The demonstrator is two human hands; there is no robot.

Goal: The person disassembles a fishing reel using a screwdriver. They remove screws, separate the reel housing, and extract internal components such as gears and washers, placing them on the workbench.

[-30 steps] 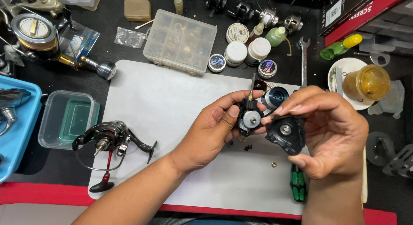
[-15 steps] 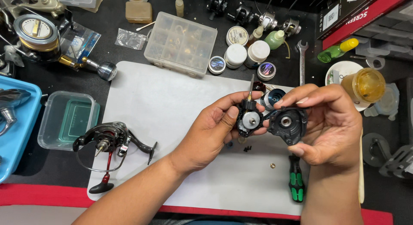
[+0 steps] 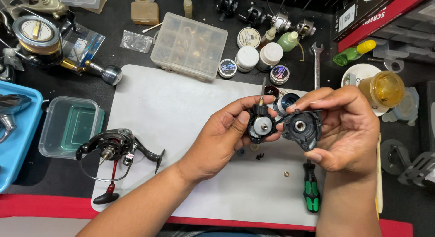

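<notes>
Above the white work mat (image 3: 181,110), my left hand (image 3: 222,137) grips a black fishing reel body (image 3: 260,123) with a round silver gear facing up and a thin shaft sticking out at its top. My right hand (image 3: 349,133) pinches a dark grey side cover (image 3: 302,128) with a small bearing hole in its middle, held right beside the reel body, their edges almost touching. A dark spool (image 3: 285,102) lies on the mat just behind my fingers. Small screws (image 3: 259,156) and a brass washer (image 3: 286,174) lie on the mat under my hands.
A black spinning reel with a red handle (image 3: 115,153) lies at the mat's left. A green-handled screwdriver (image 3: 311,189) lies under my right wrist. Behind the mat are a clear compartment box (image 3: 190,44), small jars (image 3: 248,58), a wrench (image 3: 316,60) and an amber cup (image 3: 383,88). Left: clear tub (image 3: 68,126), blue tray (image 3: 16,142).
My right hand has turned the side cover and brought it up level with the reel body. My left hand has held the reel body nearly still.
</notes>
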